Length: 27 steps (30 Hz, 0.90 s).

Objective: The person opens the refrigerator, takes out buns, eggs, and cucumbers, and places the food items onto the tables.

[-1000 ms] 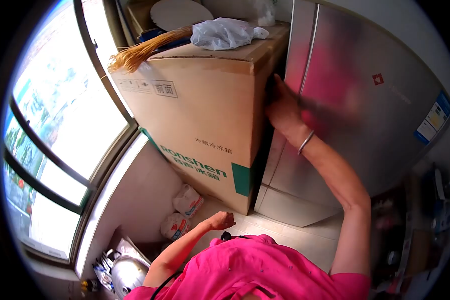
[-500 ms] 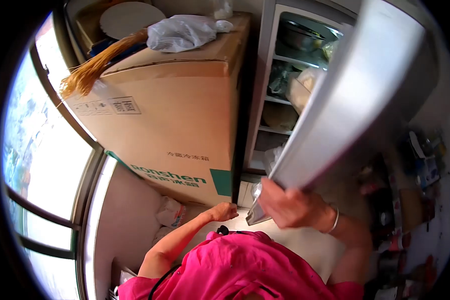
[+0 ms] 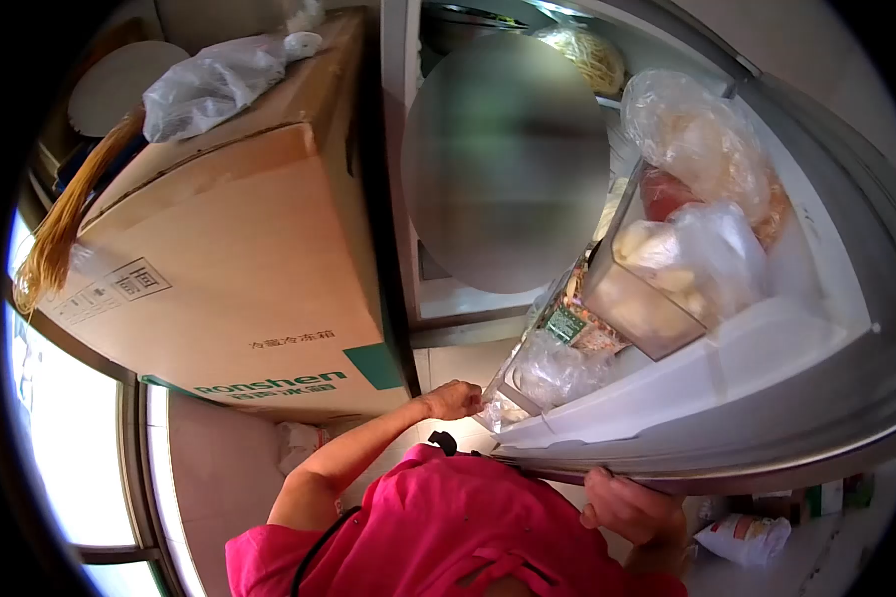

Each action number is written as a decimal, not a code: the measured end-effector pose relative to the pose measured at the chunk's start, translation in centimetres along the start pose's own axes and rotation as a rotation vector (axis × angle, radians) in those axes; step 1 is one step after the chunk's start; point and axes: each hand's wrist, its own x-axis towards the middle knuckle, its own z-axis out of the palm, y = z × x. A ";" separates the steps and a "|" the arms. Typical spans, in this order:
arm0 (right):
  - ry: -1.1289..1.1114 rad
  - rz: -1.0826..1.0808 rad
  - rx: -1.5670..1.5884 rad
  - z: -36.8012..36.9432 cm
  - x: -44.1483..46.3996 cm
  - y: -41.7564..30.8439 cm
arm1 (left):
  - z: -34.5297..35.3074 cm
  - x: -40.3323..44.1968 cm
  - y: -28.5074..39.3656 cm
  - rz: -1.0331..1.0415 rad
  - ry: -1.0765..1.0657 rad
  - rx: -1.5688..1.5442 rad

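Observation:
My right hand (image 3: 632, 504) has its fingers closed over the edge of the refrigerator door (image 3: 747, 438), which stands wide open. In the door's shelves sit bags of food: a clear bag of pale pieces (image 3: 667, 269), a larger clear bag (image 3: 682, 134) above it, and a crumpled clear bag (image 3: 560, 370) low down. My left hand (image 3: 454, 400) is curled into a fist beside the lower corner of the door shelf; its palm side is hidden. A bag of pale noodle-like strands (image 3: 589, 60) shows inside the refrigerator (image 3: 400, 199). A blurred oval covers most of the interior.
A tall cardboard box (image 3: 219, 249) stands left of the refrigerator, with a white plastic bag (image 3: 219, 85) and a bundle of straw-like bristles (image 3: 55, 249) on top. A window (image 3: 65, 448) is at far left. A white packet (image 3: 747, 539) lies on the floor at right.
The refrigerator door has swung much further open, towards me and to the right, showing its inner shelves. My right hand has moved down with its edge. My view has turned right.

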 end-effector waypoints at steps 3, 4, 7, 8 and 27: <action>-0.087 0.341 0.030 -2.6 -1.4 -3.8 | 0.4 0.7 0.2 0.054 -0.009 -0.003; -0.118 0.456 0.041 -3.2 -1.8 -4.5 | 0.5 0.8 0.4 0.046 -0.007 -0.021; 0.174 0.681 -0.136 -2.4 -4.2 -7.0 | 0.6 1.6 0.4 0.044 -0.026 -0.055; 0.126 0.754 -0.130 -3.2 -5.3 -8.0 | 0.8 1.8 0.3 0.064 0.001 -0.080; 0.542 1.736 -0.762 -3.9 -12.6 -4.7 | -0.4 12.0 6.4 0.243 0.273 -0.168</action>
